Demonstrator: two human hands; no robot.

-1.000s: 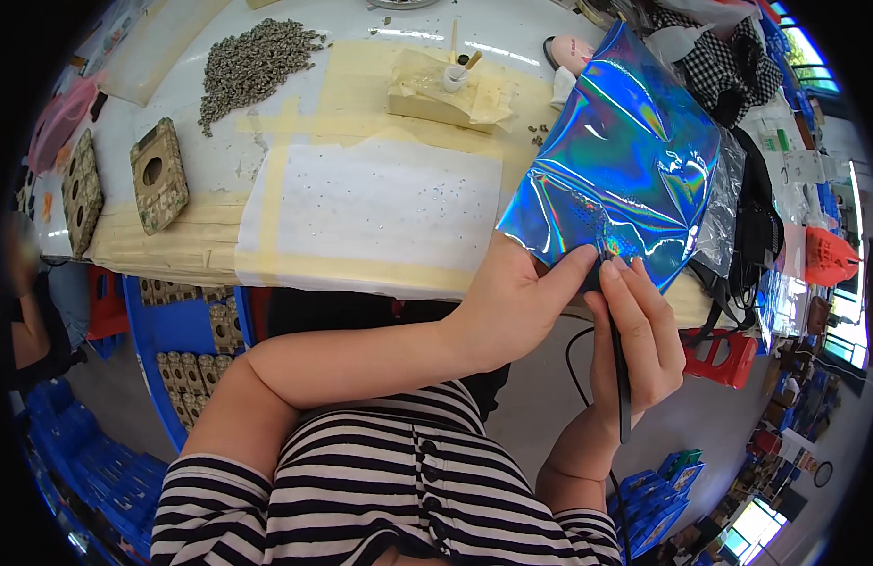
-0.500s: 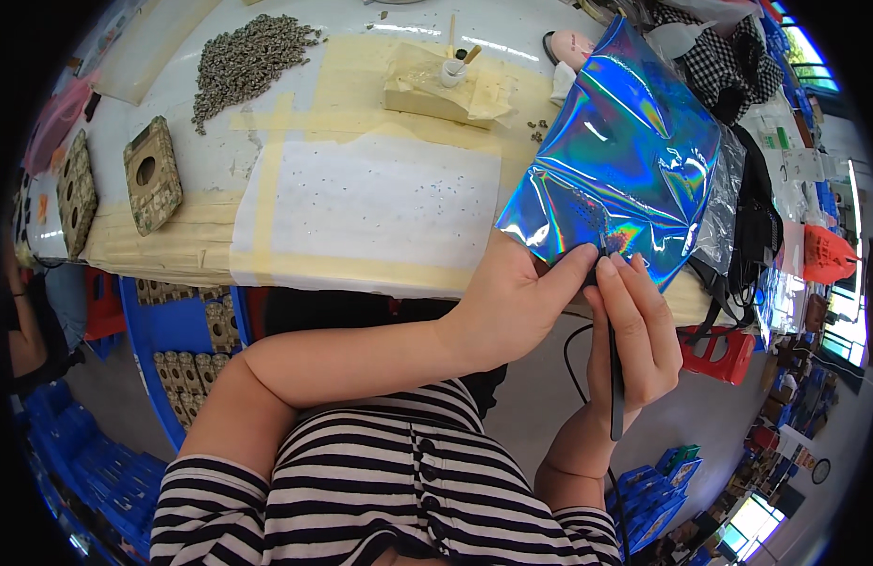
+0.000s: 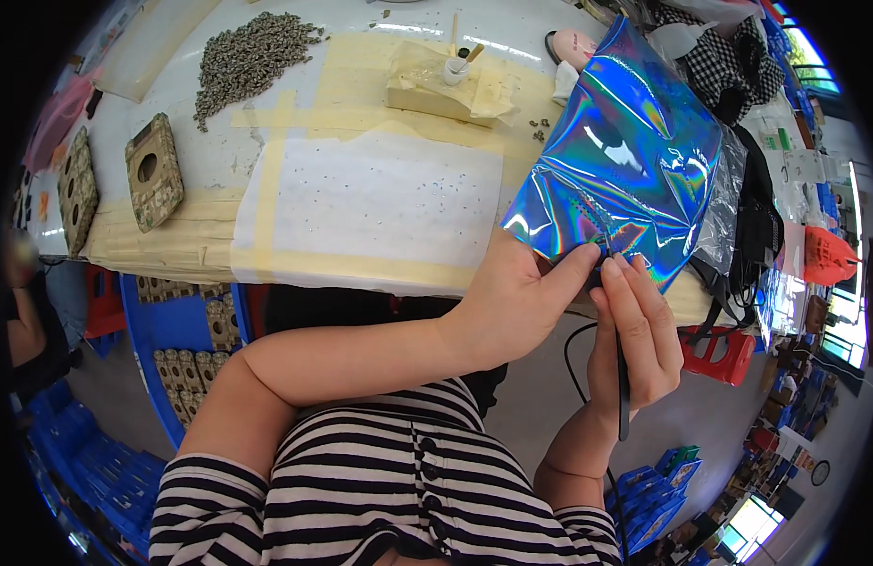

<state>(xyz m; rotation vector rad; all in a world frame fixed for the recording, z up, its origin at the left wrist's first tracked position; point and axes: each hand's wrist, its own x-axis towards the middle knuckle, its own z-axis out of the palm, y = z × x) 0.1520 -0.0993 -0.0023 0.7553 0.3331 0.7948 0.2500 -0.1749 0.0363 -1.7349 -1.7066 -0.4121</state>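
Observation:
My left hand [image 3: 521,302] is closed on the lower edge of a shiny blue holographic sheet [image 3: 634,141], its thumb on top and its other fingers hidden beneath. My right hand [image 3: 639,330] grips slim black tweezers [image 3: 624,396], whose tip reaches the sheet beside my left thumb. Small dark dots mark the sheet near that tip. To the left, white paper [image 3: 361,217] taped to the table carries scattered tiny shiny bits. The sheet rises over the table's right part, creased and reflecting light.
A heap of small metallic pieces [image 3: 252,58] lies at the far left, near two camouflage-patterned panels with holes [image 3: 155,174]. A wrapped block [image 3: 436,102] bears a small white cup [image 3: 455,70]. Further right are a black bag [image 3: 762,198] and a red stool [image 3: 724,357].
The holographic sheet's lower left corner and the tweezers' lower end have shifted slightly to the right. Both hands keep their holds.

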